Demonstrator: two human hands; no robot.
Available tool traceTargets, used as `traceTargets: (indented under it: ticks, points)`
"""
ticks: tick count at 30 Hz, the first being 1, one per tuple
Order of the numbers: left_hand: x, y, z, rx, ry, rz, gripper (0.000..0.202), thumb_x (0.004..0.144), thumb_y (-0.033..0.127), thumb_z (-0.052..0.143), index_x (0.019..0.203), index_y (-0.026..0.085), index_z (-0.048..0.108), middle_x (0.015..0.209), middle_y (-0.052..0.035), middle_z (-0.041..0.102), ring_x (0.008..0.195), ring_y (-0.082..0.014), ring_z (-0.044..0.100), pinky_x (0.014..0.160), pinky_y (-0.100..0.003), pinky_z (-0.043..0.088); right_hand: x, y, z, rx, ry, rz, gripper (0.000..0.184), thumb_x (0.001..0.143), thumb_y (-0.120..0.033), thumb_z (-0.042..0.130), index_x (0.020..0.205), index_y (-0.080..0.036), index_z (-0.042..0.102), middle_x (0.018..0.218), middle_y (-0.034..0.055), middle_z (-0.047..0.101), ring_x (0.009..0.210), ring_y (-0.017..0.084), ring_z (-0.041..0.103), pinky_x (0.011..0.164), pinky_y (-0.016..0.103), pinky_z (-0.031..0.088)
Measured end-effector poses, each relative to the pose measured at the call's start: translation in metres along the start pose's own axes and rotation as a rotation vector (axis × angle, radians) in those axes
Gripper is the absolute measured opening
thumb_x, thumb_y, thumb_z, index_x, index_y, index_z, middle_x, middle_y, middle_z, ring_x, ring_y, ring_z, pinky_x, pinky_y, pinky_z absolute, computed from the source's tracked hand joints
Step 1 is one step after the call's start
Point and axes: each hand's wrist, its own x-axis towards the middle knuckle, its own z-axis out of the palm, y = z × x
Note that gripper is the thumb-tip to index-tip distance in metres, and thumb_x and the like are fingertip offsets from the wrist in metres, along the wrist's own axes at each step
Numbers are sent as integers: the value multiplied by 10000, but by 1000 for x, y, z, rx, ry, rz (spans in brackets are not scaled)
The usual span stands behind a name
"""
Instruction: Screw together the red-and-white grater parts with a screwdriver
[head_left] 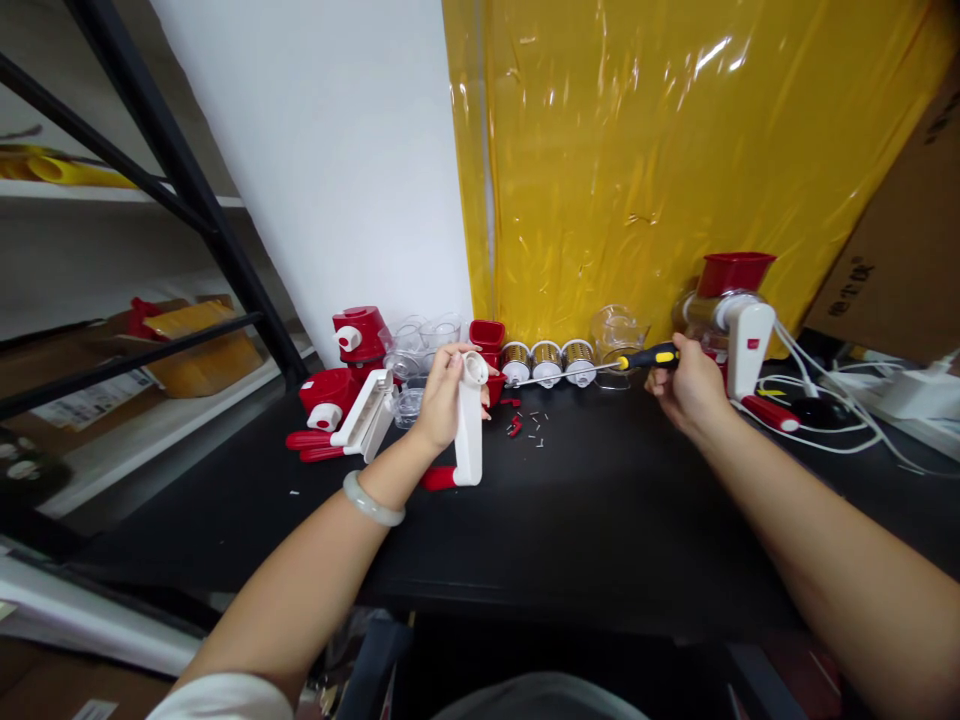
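My left hand [442, 395] is closed around a white crank handle [469, 430] with a red grip, its round socket end up. In my right hand [690, 380] is a screwdriver [637, 358] with a yellow and black handle, held level. Its long shaft points left, and the tip is close to the crank handle's socket; I cannot tell whether they touch. Below the shaft, several small screws [536, 430] and a small red plastic piece [515, 427] lie on the black table [585, 530].
Behind stand several metal drum graters [547, 362], clear plastic parts [420, 340] and red housings [358, 335]. More white crank handles [367, 415] lie at left. An assembled rotary grater [746, 335] stands at right beside white cables [825, 400]. A black-framed shelf [172, 150] borders the left.
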Motion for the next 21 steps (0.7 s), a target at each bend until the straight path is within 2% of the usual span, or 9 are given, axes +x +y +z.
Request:
traceTargets:
  ticks: [3,6,9,15,21]
  points:
    - [-1,5,3,-227,-31,-90,434,907,598,533,1050,191,493,893,-53,689,535,-135,630,383,-242,512,-3,-1,5,68,68,-56,280,863,-412,610,733,-232,439,462,-92,403,332,67,395,307,175,331]
    - [-2,6,4,-349,-71,-135,439,874,570,607,1048,173,537,853,-47,692,514,-135,626,374,-233,517,-7,-3,9,101,45,-61,319,844,-453,631,727,-230,436,479,-92,419,336,68,407,319,187,345]
    - [-2,8,3,-415,-153,-167,385,896,522,596,1063,180,539,846,-51,700,515,-142,638,382,-233,528,-9,-3,11,132,20,-70,334,837,-475,642,733,-232,438,501,-87,442,348,71,422,336,197,358]
    - [-2,12,2,-524,-349,-242,335,927,496,545,1063,191,515,887,-91,720,521,-168,666,337,-194,464,-15,-5,15,184,-31,-93,364,816,-520,666,753,-242,441,501,-87,453,360,80,424,367,219,384]
    - [-3,15,1,-566,-389,-293,328,939,479,527,1066,177,536,910,-114,728,581,-197,708,344,-188,469,-19,-6,18,201,-78,-112,374,793,-542,683,749,-247,458,499,-86,455,361,83,425,372,232,385]
